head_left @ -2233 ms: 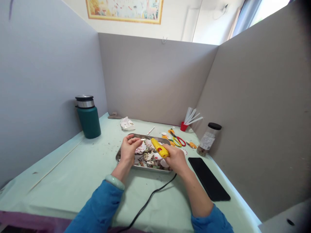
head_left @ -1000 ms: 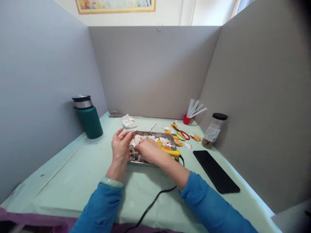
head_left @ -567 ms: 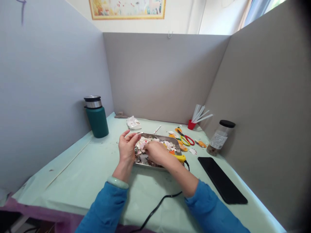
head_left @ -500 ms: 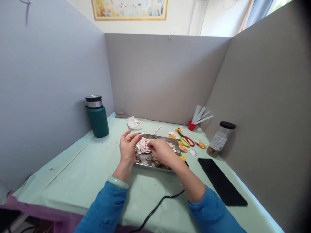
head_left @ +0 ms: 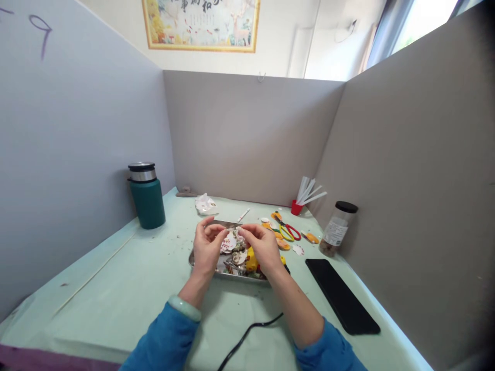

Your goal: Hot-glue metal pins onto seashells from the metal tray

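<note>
My left hand [head_left: 207, 247] is raised over the metal tray [head_left: 235, 277], thumb and forefinger pinched on a small whitish piece. Facing it, my right hand [head_left: 265, 246] pinches something small and pale, too tiny to name. The two sets of fingertips are close together. Below them in the tray lie several shells [head_left: 240, 256] and a white piece with red marks [head_left: 228, 243]. A yellow tool [head_left: 252, 260], partly hidden by my right hand, rests at the tray's right side; it looks like a glue gun.
Scissors [head_left: 288, 231] lie right of the tray among orange pieces [head_left: 283, 244]. Behind stands a red cup [head_left: 296, 208] of white sticks. A jar [head_left: 337, 229] and black slab [head_left: 342, 296] are at right, a green bottle [head_left: 147, 201] at left. A black cable [head_left: 247, 332] runs in front.
My right hand has risen from the tray's contents, and its fingertips have come up beside those of my left hand. The yellow tool now shows more. The camera view has tilted up slightly.
</note>
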`<state>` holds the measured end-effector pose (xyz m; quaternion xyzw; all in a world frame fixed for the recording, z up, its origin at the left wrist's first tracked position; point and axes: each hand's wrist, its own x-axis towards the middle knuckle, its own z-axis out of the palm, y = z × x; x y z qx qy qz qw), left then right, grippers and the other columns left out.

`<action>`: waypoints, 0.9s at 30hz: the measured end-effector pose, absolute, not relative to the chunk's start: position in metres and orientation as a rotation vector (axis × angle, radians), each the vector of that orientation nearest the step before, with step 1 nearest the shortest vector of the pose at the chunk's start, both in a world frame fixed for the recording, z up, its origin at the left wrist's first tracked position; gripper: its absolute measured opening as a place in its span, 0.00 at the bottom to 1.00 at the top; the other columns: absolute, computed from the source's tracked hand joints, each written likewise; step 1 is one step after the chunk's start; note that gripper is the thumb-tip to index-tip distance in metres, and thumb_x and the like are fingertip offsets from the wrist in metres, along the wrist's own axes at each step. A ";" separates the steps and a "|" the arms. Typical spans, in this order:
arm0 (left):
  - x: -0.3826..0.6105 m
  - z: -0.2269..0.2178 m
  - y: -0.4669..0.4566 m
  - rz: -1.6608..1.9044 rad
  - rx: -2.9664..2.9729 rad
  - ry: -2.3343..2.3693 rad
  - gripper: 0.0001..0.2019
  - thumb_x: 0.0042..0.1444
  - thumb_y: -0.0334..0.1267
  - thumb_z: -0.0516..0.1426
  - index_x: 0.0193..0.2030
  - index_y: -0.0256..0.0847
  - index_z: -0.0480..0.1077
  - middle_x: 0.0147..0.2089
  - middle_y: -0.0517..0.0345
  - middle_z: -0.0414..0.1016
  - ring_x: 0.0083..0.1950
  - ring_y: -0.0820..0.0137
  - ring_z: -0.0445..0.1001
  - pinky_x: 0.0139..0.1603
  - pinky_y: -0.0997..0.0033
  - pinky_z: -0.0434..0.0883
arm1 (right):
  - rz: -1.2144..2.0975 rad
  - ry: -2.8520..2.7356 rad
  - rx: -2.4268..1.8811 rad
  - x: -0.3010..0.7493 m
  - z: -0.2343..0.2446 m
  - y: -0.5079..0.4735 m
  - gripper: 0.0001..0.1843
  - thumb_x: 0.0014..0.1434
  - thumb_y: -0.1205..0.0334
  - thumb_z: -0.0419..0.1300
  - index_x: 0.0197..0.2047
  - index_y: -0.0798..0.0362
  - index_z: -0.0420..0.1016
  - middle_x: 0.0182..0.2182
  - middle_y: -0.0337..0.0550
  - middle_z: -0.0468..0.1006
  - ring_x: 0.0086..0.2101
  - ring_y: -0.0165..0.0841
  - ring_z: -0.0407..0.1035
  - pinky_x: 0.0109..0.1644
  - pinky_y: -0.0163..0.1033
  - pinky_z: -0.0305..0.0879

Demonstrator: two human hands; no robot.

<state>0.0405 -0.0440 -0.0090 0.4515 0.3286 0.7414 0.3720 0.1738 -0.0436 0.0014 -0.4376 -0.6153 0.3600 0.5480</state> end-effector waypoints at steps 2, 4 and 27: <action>0.042 -0.010 -0.045 1.891 1.178 0.841 0.22 0.45 0.32 0.63 0.47 0.41 0.61 0.29 0.64 0.73 0.31 0.74 0.72 0.35 0.74 0.69 | 0.909 -1.408 -1.035 0.174 0.001 -0.044 0.10 0.62 0.59 0.56 0.41 0.58 0.71 0.32 0.38 0.74 0.27 0.26 0.70 0.30 0.35 0.69; 0.044 -0.010 -0.045 1.883 1.199 0.838 0.22 0.45 0.32 0.63 0.47 0.41 0.61 0.29 0.63 0.73 0.32 0.74 0.73 0.36 0.73 0.69 | 0.960 -1.370 -1.031 0.174 0.000 -0.045 0.10 0.62 0.59 0.56 0.39 0.58 0.71 0.31 0.37 0.74 0.26 0.26 0.69 0.29 0.34 0.68; 0.051 -0.016 -0.046 1.910 1.246 0.849 0.21 0.46 0.33 0.63 0.46 0.41 0.62 0.31 0.61 0.73 0.33 0.71 0.74 0.38 0.70 0.70 | 0.371 -1.492 -1.141 0.170 -0.003 -0.051 0.11 0.60 0.57 0.58 0.35 0.56 0.74 0.32 0.39 0.77 0.34 0.31 0.72 0.42 0.42 0.68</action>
